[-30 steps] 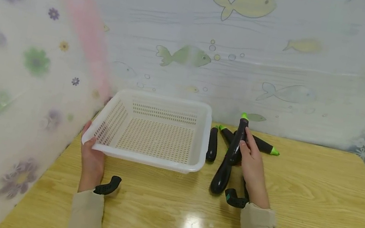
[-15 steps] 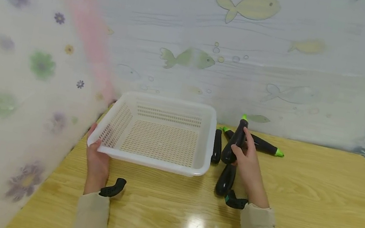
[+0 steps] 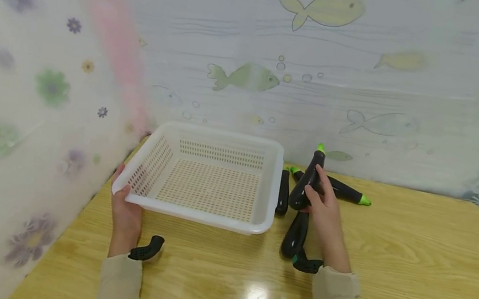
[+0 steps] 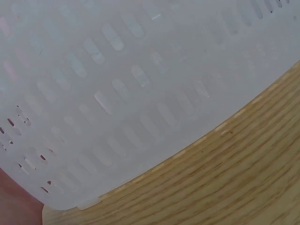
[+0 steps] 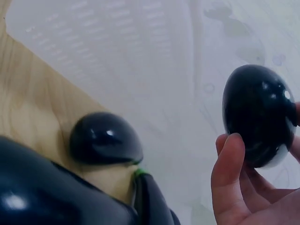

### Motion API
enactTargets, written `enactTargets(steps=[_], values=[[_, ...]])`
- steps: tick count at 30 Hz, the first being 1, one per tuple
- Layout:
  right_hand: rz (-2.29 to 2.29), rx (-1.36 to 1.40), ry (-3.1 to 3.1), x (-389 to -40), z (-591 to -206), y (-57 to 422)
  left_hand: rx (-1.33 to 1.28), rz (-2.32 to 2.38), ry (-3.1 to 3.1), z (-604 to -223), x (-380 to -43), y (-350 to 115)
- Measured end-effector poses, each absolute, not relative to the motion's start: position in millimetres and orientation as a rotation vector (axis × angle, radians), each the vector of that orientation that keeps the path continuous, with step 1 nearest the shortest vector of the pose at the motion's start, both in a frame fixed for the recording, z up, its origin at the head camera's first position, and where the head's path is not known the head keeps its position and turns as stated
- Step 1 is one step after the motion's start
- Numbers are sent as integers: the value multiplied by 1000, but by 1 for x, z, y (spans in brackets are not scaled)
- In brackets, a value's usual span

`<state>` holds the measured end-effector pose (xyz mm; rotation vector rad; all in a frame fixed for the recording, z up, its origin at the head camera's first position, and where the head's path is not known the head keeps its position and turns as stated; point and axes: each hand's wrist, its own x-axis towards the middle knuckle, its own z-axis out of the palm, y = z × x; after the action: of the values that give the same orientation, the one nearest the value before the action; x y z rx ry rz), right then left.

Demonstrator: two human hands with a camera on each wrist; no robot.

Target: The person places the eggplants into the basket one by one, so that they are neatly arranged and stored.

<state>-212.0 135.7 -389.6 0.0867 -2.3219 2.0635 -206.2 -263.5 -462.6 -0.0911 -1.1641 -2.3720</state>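
Note:
My left hand (image 3: 128, 215) holds the near left corner of a white plastic basket (image 3: 203, 218), thumb over the rim. The basket has slotted walls and nothing inside. My right hand (image 3: 326, 215) grips a dark purple eggplant (image 3: 305, 188) with a green stem end, thumb on one side and fingers on the other. In the right wrist view the eggplant (image 5: 258, 112) appears raised, its round end toward the camera. Below it on the table lies another eggplant (image 3: 295, 237). One more eggplant (image 3: 283, 194) is beside the basket's right wall, and another eggplant (image 3: 345, 190) points right.
The wood-grain table (image 3: 416, 266) extends to the right and in front. A patterned plastic sheet (image 3: 249, 39) with fish covers the back, and a flowered sheet (image 3: 30, 134) borders the left. Black wrist mounts (image 3: 147, 249) project near both sleeves.
The held eggplant has come off the others and moved slightly left, its round end swinging toward the basket. More of the eggplant beneath is uncovered. My left hand stays on the basket.

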Motion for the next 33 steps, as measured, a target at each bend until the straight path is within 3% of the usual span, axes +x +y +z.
enactTargets(steps=[33], values=[[1779,408,-2524,-211,-396,94,-73,-2263,-1131,-464,-205,-262]])
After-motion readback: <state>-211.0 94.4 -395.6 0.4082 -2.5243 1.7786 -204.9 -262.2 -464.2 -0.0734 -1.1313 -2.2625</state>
